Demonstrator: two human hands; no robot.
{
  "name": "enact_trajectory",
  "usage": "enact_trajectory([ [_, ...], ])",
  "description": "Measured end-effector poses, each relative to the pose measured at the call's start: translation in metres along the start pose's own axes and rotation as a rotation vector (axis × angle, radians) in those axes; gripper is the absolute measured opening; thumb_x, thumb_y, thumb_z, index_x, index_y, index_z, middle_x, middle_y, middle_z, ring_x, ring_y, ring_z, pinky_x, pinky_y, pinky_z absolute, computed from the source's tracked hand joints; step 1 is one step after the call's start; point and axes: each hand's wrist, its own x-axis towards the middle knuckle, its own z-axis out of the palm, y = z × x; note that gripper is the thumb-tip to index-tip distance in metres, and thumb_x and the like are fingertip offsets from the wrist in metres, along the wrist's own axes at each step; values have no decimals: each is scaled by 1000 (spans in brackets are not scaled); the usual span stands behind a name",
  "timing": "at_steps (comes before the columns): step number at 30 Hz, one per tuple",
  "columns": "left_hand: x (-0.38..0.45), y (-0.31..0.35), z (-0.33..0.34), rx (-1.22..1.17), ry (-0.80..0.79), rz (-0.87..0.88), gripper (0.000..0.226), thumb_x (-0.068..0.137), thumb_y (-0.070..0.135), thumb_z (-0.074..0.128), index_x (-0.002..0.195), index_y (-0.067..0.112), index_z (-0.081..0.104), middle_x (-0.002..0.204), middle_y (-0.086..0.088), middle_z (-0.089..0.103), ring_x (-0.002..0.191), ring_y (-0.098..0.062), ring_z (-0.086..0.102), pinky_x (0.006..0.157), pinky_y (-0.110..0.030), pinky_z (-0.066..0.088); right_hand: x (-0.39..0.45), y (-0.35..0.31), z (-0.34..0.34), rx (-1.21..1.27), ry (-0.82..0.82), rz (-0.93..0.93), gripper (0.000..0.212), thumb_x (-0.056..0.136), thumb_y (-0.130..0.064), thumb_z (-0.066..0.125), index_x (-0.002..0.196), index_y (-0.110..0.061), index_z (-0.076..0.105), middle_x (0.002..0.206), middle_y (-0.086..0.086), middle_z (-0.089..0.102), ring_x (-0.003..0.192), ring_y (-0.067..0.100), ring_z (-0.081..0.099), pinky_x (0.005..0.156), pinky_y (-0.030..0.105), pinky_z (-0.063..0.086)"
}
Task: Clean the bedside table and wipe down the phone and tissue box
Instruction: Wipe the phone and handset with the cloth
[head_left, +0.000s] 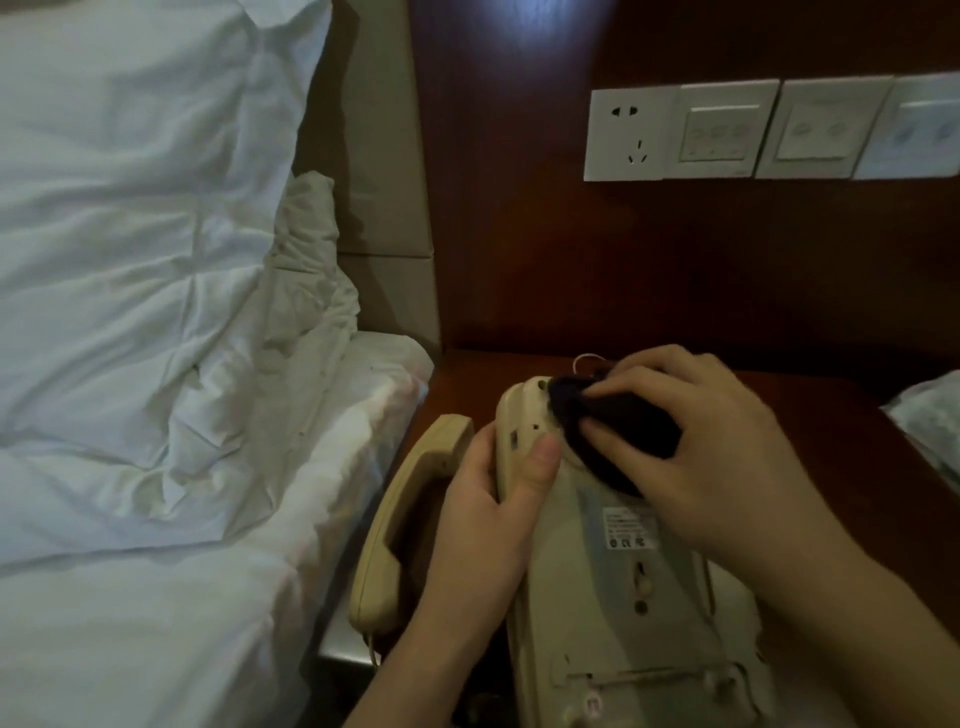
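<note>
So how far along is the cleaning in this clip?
Midway, by the look of it. In hand: the left hand holds the phone base flipped underside up while the right hand rubs a dark cloth over it. The handset lies off the base on the bedside table. Whether handset and tabletop are already wiped cannot be told. No tissue box is clearly visible, so that appears left.

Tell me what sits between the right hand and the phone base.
In the head view, a dark cloth lies under the right hand, pressed on the upturned underside of the phone base.
</note>
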Motion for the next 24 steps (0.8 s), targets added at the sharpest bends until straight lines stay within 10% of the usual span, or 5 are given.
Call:
enact_trajectory([
  [11,-4,3,-1,-17,-63,31,52,83,49,63,131,31,57,112,12,74,103,-8,72,82,-23,58,4,-25,9,270,151,162,14,79,-47,67,92,-46,62,104,-25,54,105,3,52,89,29,48],
  [16,-4,0,-3,-43,-80,8,55,83,51,65,134,33,55,116,8,74,106,-12,72,85,-32,61,13,-24,-8,319,-55,203,19,79,-33,77,91,-42,65,107,-24,57,98,-6,54,81,16,47],
  [24,-5,0,-1,-27,-75,13,60,80,53,65,136,33,54,117,10,73,106,-9,71,85,-29,60,2,-25,12,180,272,173,15,84,-40,68,97,-34,63,104,-16,54,103,8,51,84,24,46],
])
